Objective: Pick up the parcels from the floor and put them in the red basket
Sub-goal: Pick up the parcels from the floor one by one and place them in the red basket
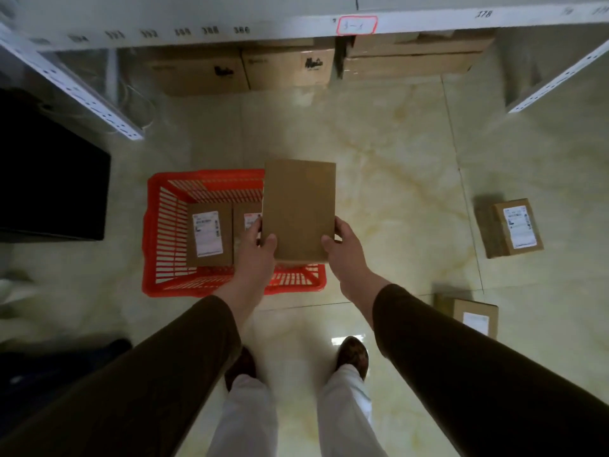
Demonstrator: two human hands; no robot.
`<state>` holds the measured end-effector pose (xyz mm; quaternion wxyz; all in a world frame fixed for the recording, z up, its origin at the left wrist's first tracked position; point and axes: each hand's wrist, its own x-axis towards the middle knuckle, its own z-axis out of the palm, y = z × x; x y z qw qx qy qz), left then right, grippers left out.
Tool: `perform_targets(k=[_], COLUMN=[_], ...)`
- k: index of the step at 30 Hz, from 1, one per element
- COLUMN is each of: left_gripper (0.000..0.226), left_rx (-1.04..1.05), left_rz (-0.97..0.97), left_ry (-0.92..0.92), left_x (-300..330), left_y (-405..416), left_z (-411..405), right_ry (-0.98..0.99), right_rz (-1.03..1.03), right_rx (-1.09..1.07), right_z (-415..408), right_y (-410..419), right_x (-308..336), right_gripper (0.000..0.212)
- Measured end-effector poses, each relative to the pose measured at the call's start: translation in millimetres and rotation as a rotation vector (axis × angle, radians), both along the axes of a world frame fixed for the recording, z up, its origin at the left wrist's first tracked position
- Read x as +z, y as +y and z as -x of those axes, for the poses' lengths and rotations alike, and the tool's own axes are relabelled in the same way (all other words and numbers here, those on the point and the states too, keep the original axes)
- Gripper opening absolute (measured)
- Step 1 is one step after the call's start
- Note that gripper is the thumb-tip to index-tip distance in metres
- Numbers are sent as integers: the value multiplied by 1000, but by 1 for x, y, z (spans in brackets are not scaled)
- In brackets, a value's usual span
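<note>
I hold a flat brown cardboard parcel (298, 209) with both hands above the right part of the red basket (158, 232). My left hand (258, 245) grips its lower left edge and my right hand (344, 247) its lower right edge. Inside the basket lie two labelled parcels: one (209, 237) at the left, another (245, 219) partly hidden behind my left hand. Two more labelled parcels rest on the floor: one (514, 227) at the right, one (471, 316) nearer, behind my right sleeve.
Metal shelving (197, 26) spans the top, with large cardboard boxes (283, 69) stored beneath it. A shelf post (82, 90) slants at the left, and a black box (49, 179) sits on the floor left of the basket. My feet stand on pale glossy tiles.
</note>
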<state>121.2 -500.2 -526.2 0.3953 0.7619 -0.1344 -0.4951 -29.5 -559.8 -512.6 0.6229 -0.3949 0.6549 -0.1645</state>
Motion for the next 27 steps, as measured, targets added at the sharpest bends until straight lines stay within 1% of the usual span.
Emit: perform_targets(k=[3, 8, 11, 15, 16, 17, 20, 24, 27], left_gripper=[42, 36, 40, 49, 51, 52, 53, 49, 49], left_rx=[-47, -76, -52, -4, 14, 27, 64, 92, 53], left_rz=[-3, 1, -56, -115, -123, -131, -145, -130, -127], left_ry=[-55, -75, -22, 68, 88, 99, 111, 153, 142], left_x=[-5, -12, -23, -37, -42, -46, -61, -78, -89], left_y=[22, 51, 62, 68, 68, 68, 65, 62, 67], left_z=[-35, -84, -102, -119, -123, -127, -142, -164, -186], right_ry=[16, 16, 30, 64, 59, 48, 23, 118, 126], right_rz=[-26, -46, -57, -87, -83, -75, -45, 70, 92], right_rx=[10, 23, 53, 65, 77, 92, 142, 279, 292], right_z=[-35, -82, -99, -117, -121, -126, -143, -164, -177], right_y=[21, 46, 54, 51, 49, 46, 38, 30, 29], right_x=[-3, -12, -25, -40, -44, -48, -54, -59, -62], right_gripper=[51, 51, 49, 34, 33, 36, 54, 59, 80])
